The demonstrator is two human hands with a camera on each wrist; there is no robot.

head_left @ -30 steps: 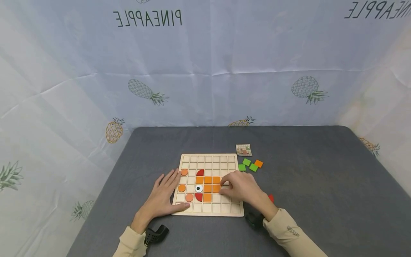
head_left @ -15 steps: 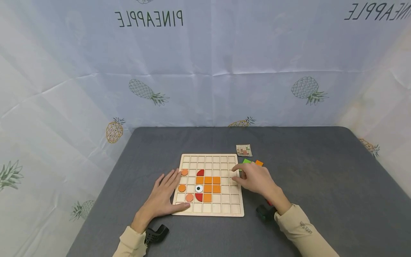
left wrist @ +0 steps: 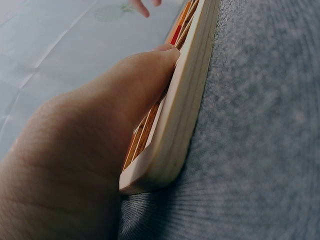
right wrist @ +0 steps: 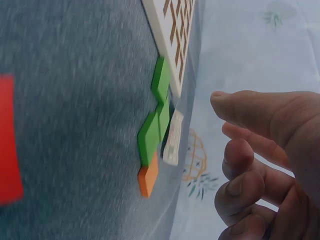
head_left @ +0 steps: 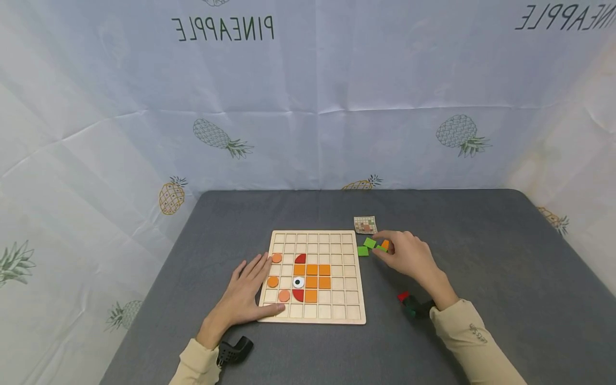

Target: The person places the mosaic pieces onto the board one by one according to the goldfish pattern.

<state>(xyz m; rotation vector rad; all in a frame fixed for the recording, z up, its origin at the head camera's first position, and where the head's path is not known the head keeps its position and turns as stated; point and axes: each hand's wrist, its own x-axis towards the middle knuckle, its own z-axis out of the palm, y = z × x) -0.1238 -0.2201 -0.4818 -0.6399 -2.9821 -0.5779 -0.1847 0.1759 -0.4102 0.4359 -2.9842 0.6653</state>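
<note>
A light wooden grid board [head_left: 339,314] lies on the dark table with several orange square tiles [head_left: 312,282], orange discs [head_left: 272,282], two red quarter-round pieces [head_left: 298,295] and an eye disc [head_left: 298,283] in it. Fingers spread, my left hand [head_left: 243,297] rests on the board's left side, its thumb [left wrist: 155,70] along the near edge. My right hand [head_left: 411,256] hovers right of the board, above several loose green tiles [head_left: 369,243] and one orange tile [head_left: 385,244]. Its thumb and fingers are bent but apart, with nothing between them in the right wrist view.
Behind the green tiles lies a small printed pattern card [head_left: 365,223], near the board's far right corner. A red piece [head_left: 403,295] sits on the table below my right wrist. A pineapple-print cloth [head_left: 317,149] hangs beyond the table's far edge.
My right hand has moved from the orange tiles on the board, right and away from me, to above the loose tiles. The left hand has stayed in place.
</note>
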